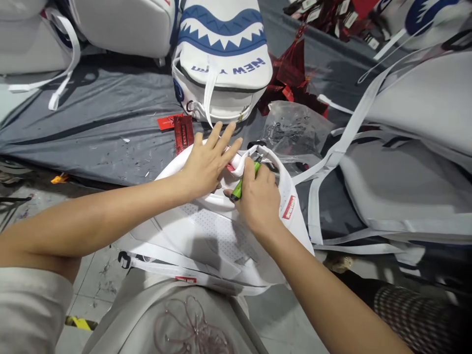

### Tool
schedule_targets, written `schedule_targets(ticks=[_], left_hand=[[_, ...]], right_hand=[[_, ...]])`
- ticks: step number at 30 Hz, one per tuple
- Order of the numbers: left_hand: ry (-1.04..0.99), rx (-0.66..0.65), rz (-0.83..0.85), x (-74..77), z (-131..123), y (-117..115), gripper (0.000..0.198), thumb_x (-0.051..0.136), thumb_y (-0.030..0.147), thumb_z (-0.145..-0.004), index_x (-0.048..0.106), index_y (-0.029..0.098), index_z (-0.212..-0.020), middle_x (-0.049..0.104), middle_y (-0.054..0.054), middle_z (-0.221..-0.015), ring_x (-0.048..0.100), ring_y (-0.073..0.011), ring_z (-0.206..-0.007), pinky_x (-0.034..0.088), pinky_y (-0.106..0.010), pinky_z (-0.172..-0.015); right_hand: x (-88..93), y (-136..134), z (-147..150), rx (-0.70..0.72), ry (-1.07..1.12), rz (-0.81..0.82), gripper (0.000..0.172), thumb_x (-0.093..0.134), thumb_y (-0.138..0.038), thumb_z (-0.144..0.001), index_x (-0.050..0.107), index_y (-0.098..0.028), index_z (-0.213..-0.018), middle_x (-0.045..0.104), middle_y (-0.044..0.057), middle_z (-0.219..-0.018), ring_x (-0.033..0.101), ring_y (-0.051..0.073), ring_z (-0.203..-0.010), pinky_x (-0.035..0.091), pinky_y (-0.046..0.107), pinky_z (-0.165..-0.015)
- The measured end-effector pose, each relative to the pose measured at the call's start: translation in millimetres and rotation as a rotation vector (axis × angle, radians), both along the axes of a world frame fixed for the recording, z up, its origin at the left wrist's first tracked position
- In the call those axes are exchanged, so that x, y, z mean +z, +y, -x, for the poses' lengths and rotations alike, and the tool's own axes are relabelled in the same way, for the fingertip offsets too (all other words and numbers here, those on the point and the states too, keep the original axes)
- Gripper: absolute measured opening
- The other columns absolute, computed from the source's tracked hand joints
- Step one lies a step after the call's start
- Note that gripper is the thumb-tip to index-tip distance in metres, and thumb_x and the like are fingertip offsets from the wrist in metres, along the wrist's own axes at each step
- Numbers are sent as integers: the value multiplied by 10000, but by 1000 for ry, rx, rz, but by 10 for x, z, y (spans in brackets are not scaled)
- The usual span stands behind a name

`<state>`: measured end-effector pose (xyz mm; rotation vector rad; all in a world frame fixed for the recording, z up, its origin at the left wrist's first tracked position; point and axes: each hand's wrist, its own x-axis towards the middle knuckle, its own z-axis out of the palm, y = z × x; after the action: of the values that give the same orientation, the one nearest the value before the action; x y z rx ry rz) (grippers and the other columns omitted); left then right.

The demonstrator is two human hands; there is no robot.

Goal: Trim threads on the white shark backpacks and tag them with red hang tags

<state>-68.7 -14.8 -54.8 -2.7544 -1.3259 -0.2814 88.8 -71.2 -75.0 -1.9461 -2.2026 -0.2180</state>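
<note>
A white backpack [228,241] with small red labels lies across my lap, against the table's edge. On its top my left hand [208,167] rests with the fingers spread and stretched out. A green and black tool, perhaps a thread snipper or a lighter [241,187], sits in my right hand [260,196], whose fingers wrap round it. Its tip is close to the white top strap [239,164] of the backpack. Red hang tags [183,132] lie on the table just beyond my left hand. What is beneath my left palm is hidden.
Another white backpack [221,54] with a blue zigzag band stands ahead. More backpacks [413,182] with loose straps crowd the right, others [121,24] the far left. A clear plastic bag [295,128] and red tags [291,69] lie on the grey cloth-covered table [110,123].
</note>
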Motion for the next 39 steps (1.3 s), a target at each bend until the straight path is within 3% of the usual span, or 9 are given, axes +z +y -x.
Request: schedule_targets(ticks=[4, 8, 12, 14, 17, 20, 24, 29, 39], left_hand=[[87, 28, 44, 92, -13, -30, 948, 748, 376, -778, 244, 172, -1554, 95, -192, -1663, 189, -416, -1489, 302, -581, -1090], [151, 47, 86, 178, -33, -26, 956, 729, 387, -789, 212, 175, -1565, 42, -175, -1674, 194, -390, -1483, 322, -545, -1083], [130, 51, 168, 236, -8, -12, 947, 719, 324, -778, 205, 243, -1569, -1, -119, -1687, 285, -376, -1425, 326, -516, -1080], [132, 52, 171, 256, 11, -19, 930, 716, 312, -775, 222, 248, -1561, -21, -122, -1686, 332, -369, -1390, 345, -492, -1062], [139, 77, 151, 270, 18, -45, 923, 718, 315, -775, 235, 230, -1556, -18, -151, -1681, 267, -390, -1438, 335, -492, -1064], [156, 120, 171, 280, 3, -62, 929, 713, 319, -785, 213, 248, -1564, -10, -134, -1682, 161, -415, -1485, 334, -531, -1063], [155, 114, 215, 287, -7, -44, 902, 696, 349, -815, 189, 307, -1560, -14, -82, -1687, 261, -410, -1424, 402, -513, -1014], [77, 100, 281, 265, 12, -11, 909, 682, 425, -837, 134, 356, -1559, -37, -52, -1686, 238, -432, -1421, 367, -534, -1042], [138, 88, 158, 244, 25, -43, 793, 626, 305, -857, 240, 255, -1547, 35, -137, -1679, 345, -372, -1371, 433, -462, -949]], right_hand=[[205, -212, -178, 82, 71, -77, 476, 571, -333, -920, 540, -132, -1350, 648, 184, -1103, 618, 319, -972, 519, 451, -825], [403, -420, -250, 116, 437, -172, 229, 581, -333, -901, 667, -204, -1069, 699, 73, -931, 659, 224, -829, 532, 351, -766], [407, -307, -297, 280, 734, 264, 146, 664, -317, -859, 686, -221, -966, 737, 11, -895, 689, 174, -758, 531, 286, -688], [372, -203, -341, 357, 702, 391, 169, 687, -321, -853, 716, -227, -990, 758, 17, -954, 708, 190, -832, 540, 303, -739], [339, -128, -373, 422, 606, 340, 211, 692, -296, -850, 740, -228, -1044, 765, 46, -1032, 710, 218, -925, 548, 350, -824], [348, -151, -341, 451, 514, 294, 206, 671, -264, -855, 753, -216, -1038, 767, 73, -1001, 709, 234, -920, 559, 363, -809], [385, -172, -276, 445, 412, 293, 204, 658, -253, -858, 763, -210, -1028, 764, 85, -964, 711, 240, -879, 563, 362, -780], [434, -131, -211, 459, 301, 293, 179, 668, -237, -847, 767, -214, -994, 769, 82, -964, 713, 244, -876, 549, 365, -812], [488, -158, -124, 417, 185, 298, 181, 665, -234, -853, 762, -217, -1004, 775, 68, -948, 719, 234, -855, 526, 337, -790]])
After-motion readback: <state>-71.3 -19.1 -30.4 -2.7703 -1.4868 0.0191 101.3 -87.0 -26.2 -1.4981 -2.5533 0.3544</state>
